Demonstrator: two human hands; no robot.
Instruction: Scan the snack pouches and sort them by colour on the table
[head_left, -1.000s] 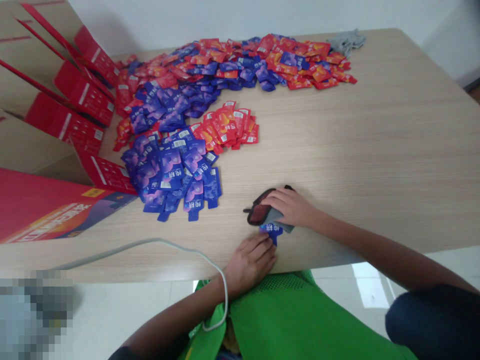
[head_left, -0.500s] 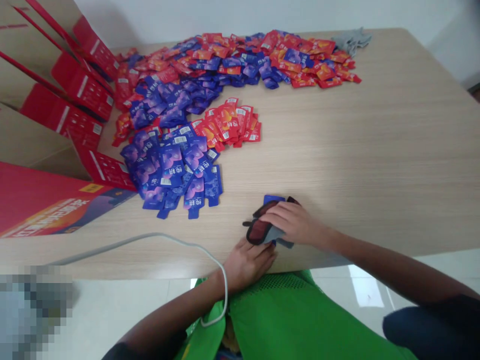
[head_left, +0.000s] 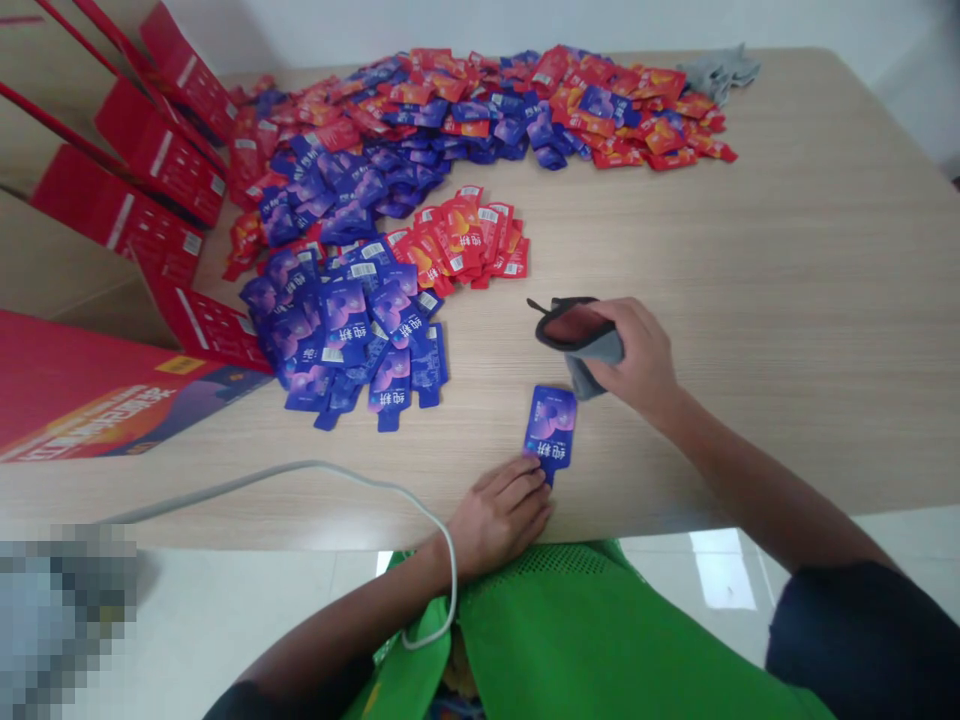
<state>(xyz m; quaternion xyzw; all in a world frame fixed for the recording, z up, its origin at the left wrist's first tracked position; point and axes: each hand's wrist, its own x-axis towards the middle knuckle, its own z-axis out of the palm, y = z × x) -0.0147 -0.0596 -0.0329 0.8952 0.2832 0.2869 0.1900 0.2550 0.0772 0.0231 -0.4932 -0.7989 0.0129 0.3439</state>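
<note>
A single blue-purple flat packet (head_left: pixel 551 428) with a narrow bottom tab lies on the table in front of me. My left hand (head_left: pixel 504 515) rests palm down at its lower end, fingers lying flat and touching the tab. Above and to the right of the packet, my right hand (head_left: pixel 637 355) is closed around a folded grey cloth (head_left: pixel 596 350) with black edging and a reddish inner side. The cloth is raised clear of the packet. My right fingertips are partly hidden behind it.
Loose blue packets (head_left: pixel 345 320) and red packets (head_left: pixel 465 240) lie to the left, before a long heap of red and blue sachets (head_left: pixel 450 110). Open red boxes (head_left: pixel 165 150) stand at far left. A grey cloth (head_left: pixel 720 72) lies at the back; a white cable (head_left: pixel 315 465) crosses the front.
My right hand has lifted the cloth up and away from the blue packet, uncovering it. My left hand has stayed at the packet's lower end.
</note>
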